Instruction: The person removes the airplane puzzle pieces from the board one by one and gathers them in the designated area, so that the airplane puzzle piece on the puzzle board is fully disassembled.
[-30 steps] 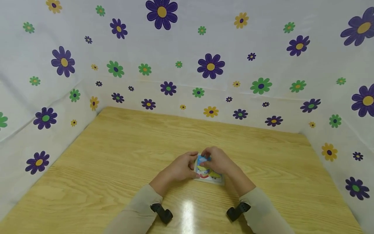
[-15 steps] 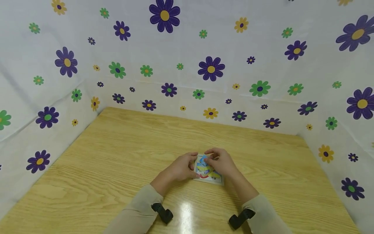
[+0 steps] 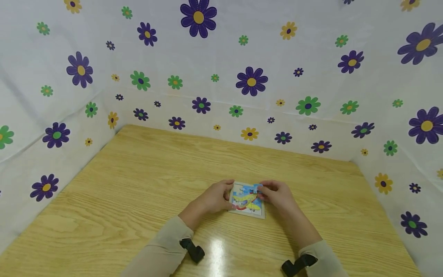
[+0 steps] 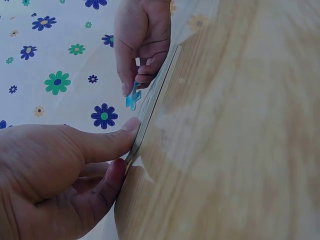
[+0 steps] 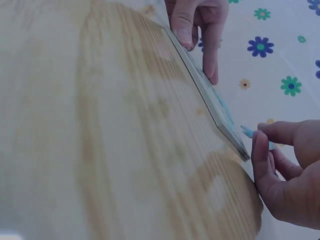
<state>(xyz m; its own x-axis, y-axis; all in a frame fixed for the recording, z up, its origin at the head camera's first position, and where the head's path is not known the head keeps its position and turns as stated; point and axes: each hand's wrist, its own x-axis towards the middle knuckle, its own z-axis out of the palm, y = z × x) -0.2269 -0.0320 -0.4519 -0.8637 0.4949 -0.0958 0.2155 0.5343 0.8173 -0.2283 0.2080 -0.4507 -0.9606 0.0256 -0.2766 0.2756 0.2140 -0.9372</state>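
Observation:
A small square jigsaw puzzle in a pale frame [image 3: 249, 215] lies on the table, its picture a yellow and red aeroplane on blue. My left hand [image 3: 215, 198] holds the frame's left side, fingers near the far corner and thumb near the close one. Over the puzzle's right edge my right hand [image 3: 278, 195] pinches a blue puzzle piece between thumb and fingertips. In the left wrist view that blue piece [image 4: 133, 99] shows raised off the board and tilted. From the right wrist view, the piece [image 5: 247, 131] appears just beyond the frame's edge, partly hidden by the fingers.
The wood-grain table [image 3: 155, 165] stretches around the puzzle on all sides. A white cloth [image 3: 221, 50] with purple, green and yellow flowers hangs behind and on both sides. Dark straps with small camera mounts [image 3: 194, 252] circle both sleeves.
My right hand has moved from the puzzle's far left part to its right edge, carrying the blue puzzle piece. The left hand stays on the frame. The head view has shifted slightly.

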